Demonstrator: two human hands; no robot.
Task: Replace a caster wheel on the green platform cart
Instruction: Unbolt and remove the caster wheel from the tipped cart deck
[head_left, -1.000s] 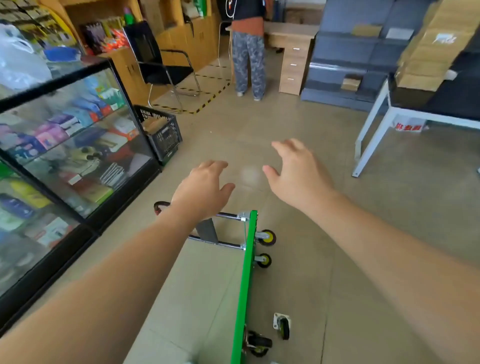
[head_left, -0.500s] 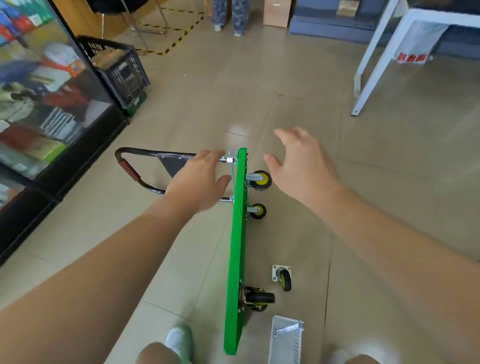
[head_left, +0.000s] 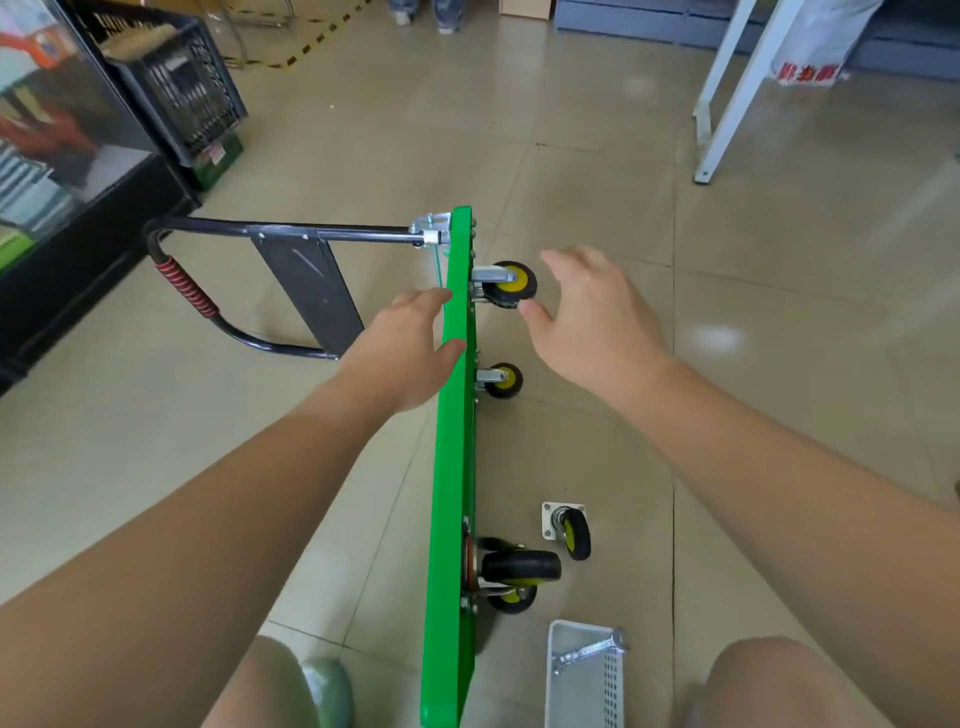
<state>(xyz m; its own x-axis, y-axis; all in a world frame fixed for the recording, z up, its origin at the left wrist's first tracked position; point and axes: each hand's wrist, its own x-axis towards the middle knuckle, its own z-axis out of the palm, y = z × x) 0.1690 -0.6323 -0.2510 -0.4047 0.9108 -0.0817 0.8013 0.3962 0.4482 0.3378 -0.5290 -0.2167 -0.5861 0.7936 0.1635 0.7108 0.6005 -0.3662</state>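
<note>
- I log the green cart (head_left: 451, 467) standing on its side edge on beige floor tiles (head_left: 779, 312), handle toward the glass display case (head_left: 62, 156).
- Loose caster (head_left: 571, 530) lies just beside its underside.
- Left hand (head_left: 405, 353) at the deck and right hand (head_left: 597, 322) near a mounted wheel are both released, grasping nothing.

Black crate (head_left: 179, 96) stands beside a glass cabinet (head_left: 57, 145)

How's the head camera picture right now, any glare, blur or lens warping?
Head view: even light, with soft glare patches on the floor tiles. Reflections wash out the glass cabinet. Wide-angle stretch makes the white table legs lean. The green cart is sharp, while the right hand looks slightly soft at the fingertips.
</note>
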